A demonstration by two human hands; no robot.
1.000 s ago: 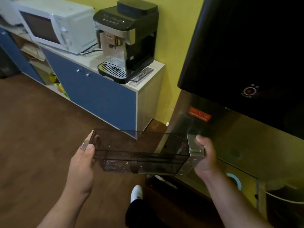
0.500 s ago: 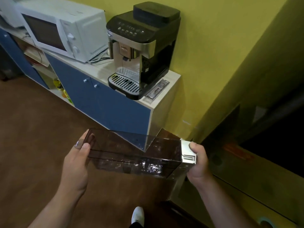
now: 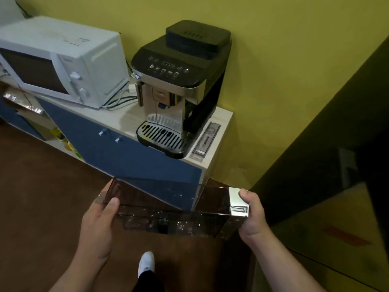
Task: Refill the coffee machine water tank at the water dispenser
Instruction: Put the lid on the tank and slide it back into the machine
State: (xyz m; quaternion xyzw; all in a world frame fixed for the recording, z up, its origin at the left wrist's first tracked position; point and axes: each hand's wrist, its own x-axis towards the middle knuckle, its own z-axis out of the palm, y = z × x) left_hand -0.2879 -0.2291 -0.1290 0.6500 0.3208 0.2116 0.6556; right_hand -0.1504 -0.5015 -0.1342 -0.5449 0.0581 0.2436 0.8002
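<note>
— Yellow walls close off the corner, and a dark brown floor runs under a low cabinet with blue doors and a pale top. What stands on it?

— A white microwave on the left, cables trailing behind it, and just beside it a black and silver coffee machine whose drip grille sits at the cabinet's front edge. A small badge on the spout block looks like "DeLonghi", though the letters are too small to be sure. The icons on its control panel cannot be read.

— And the water tank?

— Held in the air in front of the cabinet, lying lengthwise and roughly level between both hands. It is smoky, see-through plastic with a silver end piece on the right. Droplets cling to its lower part; how much water it holds I cannot tell.

— How do the hands grip it?

— The left hand cups the left end, thumb pressed on the near wall, fingers wrapped behind. The right hand clasps the silver end, thumb on top.

— Anything else?

— A dark glossy appliance fills the right edge, with a reddish label too blurred to read. A white shoe shows on the floor below the tank.
</note>
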